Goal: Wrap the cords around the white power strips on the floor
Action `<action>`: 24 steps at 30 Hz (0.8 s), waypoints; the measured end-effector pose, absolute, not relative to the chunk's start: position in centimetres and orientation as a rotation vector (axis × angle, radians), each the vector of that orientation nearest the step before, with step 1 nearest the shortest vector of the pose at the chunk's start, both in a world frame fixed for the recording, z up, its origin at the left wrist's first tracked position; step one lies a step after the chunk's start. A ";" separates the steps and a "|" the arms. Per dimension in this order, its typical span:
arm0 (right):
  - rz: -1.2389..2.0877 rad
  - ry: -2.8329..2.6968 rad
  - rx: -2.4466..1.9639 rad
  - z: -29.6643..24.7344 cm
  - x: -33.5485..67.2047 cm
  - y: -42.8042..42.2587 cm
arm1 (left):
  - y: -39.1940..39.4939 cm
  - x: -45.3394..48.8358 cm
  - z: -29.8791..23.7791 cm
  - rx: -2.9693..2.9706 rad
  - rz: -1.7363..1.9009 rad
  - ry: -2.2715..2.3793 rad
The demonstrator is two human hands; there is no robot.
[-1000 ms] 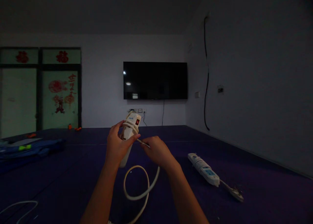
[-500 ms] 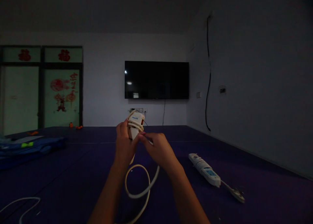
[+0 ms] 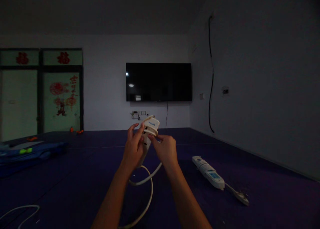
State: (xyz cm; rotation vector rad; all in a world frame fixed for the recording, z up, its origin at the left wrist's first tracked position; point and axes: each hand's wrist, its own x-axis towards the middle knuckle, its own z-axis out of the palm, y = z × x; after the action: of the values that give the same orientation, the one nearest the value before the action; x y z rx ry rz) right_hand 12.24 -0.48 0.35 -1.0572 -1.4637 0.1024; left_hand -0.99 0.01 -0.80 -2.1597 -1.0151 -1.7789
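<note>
Held up in front of me is a white power strip (image 3: 147, 145) marked PHILIPS, tilted with its labelled end uppermost. Its white cord (image 3: 151, 189) is wrapped around that upper end, and a loose loop hangs below over the purple surface. My left hand (image 3: 133, 147) grips the strip from the left side, thumb along it and a forefinger lifted off. Against the right side, my right hand (image 3: 165, 149) pinches the cord near the wraps. Part of the strip is hidden behind my fingers.
A second white power strip (image 3: 208, 173), its cord wound round it, lies to the right on the purple surface (image 3: 87, 189). Blue cloth (image 3: 50, 150) lies at the left. Another white cord (image 3: 23, 207) is at the lower left. A television (image 3: 158, 82) hangs on the far wall.
The power strip has shifted right and turned, so its red switch no longer shows. My left forefinger has lifted, and my right hand has moved slightly right with the cord.
</note>
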 end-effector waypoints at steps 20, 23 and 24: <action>0.730 -1.185 -0.761 -0.5 13.8 2.3 | -1.0 -0.9 0.0 -2.553 -2.706 -1.483; 0.742 -1.083 -0.778 -0.9 13.7 2.8 | -1.2 -0.8 0.2 -2.420 -2.313 -1.527; 0.732 -1.053 -0.780 -1.0 13.6 3.0 | -1.4 -0.6 0.2 -2.312 -2.132 -1.528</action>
State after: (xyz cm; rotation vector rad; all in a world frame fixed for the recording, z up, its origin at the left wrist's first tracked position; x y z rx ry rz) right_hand 13.59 2.97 -0.96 -0.7803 -1.0527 0.7320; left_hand -0.58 -1.42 0.24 -2.3116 -1.5280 -2.1321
